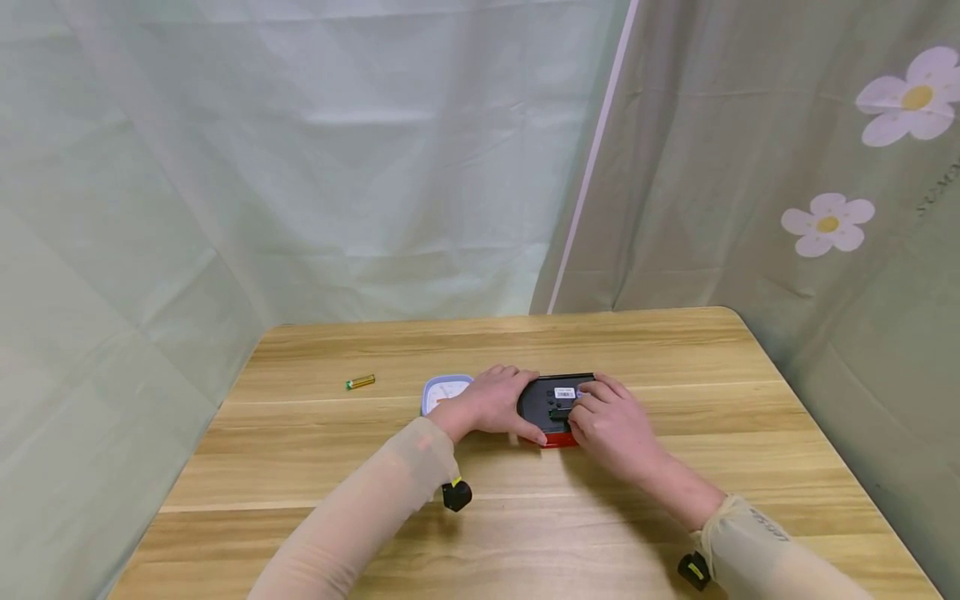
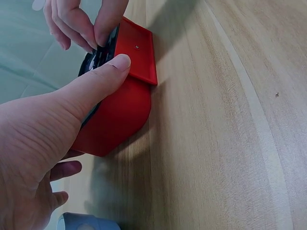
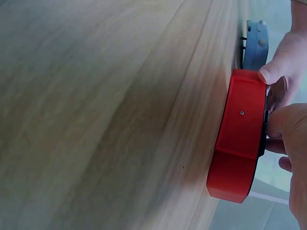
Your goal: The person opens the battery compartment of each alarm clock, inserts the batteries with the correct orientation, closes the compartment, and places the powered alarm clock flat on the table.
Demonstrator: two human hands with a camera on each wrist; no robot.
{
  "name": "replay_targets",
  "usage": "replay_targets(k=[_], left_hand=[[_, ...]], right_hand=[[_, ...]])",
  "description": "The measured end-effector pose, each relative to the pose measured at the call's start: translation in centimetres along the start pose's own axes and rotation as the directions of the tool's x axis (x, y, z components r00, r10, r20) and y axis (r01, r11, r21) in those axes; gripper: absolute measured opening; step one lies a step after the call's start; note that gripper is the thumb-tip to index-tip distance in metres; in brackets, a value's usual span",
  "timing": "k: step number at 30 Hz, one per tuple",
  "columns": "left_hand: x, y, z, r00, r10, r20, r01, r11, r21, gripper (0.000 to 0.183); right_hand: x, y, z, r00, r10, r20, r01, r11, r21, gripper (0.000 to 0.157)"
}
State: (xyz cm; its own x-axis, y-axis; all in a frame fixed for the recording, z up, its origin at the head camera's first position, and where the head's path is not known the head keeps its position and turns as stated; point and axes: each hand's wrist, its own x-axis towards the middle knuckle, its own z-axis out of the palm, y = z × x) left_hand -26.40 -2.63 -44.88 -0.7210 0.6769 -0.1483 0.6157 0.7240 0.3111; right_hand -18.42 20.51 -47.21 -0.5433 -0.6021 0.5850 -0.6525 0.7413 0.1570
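Observation:
A red device with a black back (image 1: 536, 403) lies back-up on the table; a white barcode label and a small dark slot show on it. My left hand (image 1: 495, 402) grips its left end, thumb on the near red side and fingers at the far edge. In the left wrist view the left thumb (image 2: 98, 79) presses the rim of the red body (image 2: 120, 112). Over the slot, my right hand (image 1: 617, 425) has its thumb and fingertips bent together against the black back. Whatever lies between those fingertips is hidden. The right wrist view shows the red side (image 3: 242, 129) and the right hand (image 3: 292, 139).
Partly behind my left wrist lies a blue-rimmed object with a white face (image 1: 442, 392). A gold battery with a green end (image 1: 361, 382) lies farther left on the wooden table (image 1: 300, 467). A pale curtain (image 1: 375, 167) hangs behind the table's far edge.

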Motion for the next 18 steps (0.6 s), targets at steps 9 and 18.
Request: replay_targets(k=[9, 18], left_hand=[[0.26, -0.09, 0.11, 1.0, -0.014, 0.013, 0.014, 1.0, 0.0, 0.113], [0.19, -0.03, -0.09, 1.0, -0.006, 0.021, 0.006, 1.0, -0.013, 0.114]], right_hand=[[0.35, -0.08, 0.23, 0.999, 0.02, 0.049, -0.019, 1.0, -0.019, 0.009], [0.84, -0.13, -0.08, 0.993, 0.094, 0.078, -0.096, 0.995, 0.025, 0.011]])
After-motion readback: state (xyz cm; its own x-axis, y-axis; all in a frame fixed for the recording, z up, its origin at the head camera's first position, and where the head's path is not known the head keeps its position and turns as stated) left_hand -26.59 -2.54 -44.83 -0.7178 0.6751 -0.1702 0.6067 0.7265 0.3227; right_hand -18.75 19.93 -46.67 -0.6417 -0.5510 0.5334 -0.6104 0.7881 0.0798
